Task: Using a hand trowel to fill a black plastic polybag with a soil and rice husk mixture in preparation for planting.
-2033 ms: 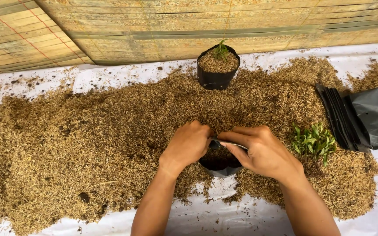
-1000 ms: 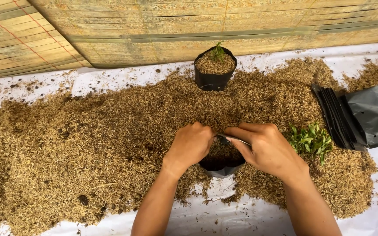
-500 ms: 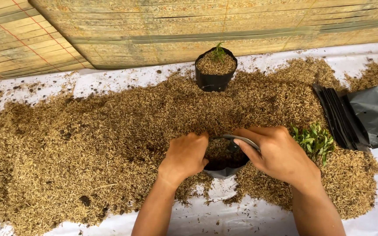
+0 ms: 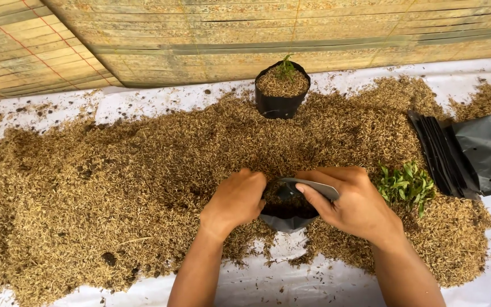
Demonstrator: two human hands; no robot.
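A small black plastic grow bag (image 4: pixel 291 219) sits in front of me in a wide heap of brown husk mix (image 4: pixel 115 187). My right hand (image 4: pixel 353 202) pinches its rim, thumb inside, holding the mouth wide. My left hand (image 4: pixel 237 199) is cupped against the bag's left side, resting on the husk. The inside of the bag looks dark, with some husk in it. A bunch of small green seedlings (image 4: pixel 407 185) lies on the husk just right of my right hand.
A filled black bag with a small seedling (image 4: pixel 282 88) stands at the back. A stack of flat black bags (image 4: pixel 467 150) lies at the right. White sheeting (image 4: pixel 291 281) covers the ground, and a woven bamboo wall (image 4: pixel 245 34) runs behind.
My right hand has moved from over the bag's mouth to its right rim and pulled the mouth wider. My left hand shifted slightly left against the bag's side.
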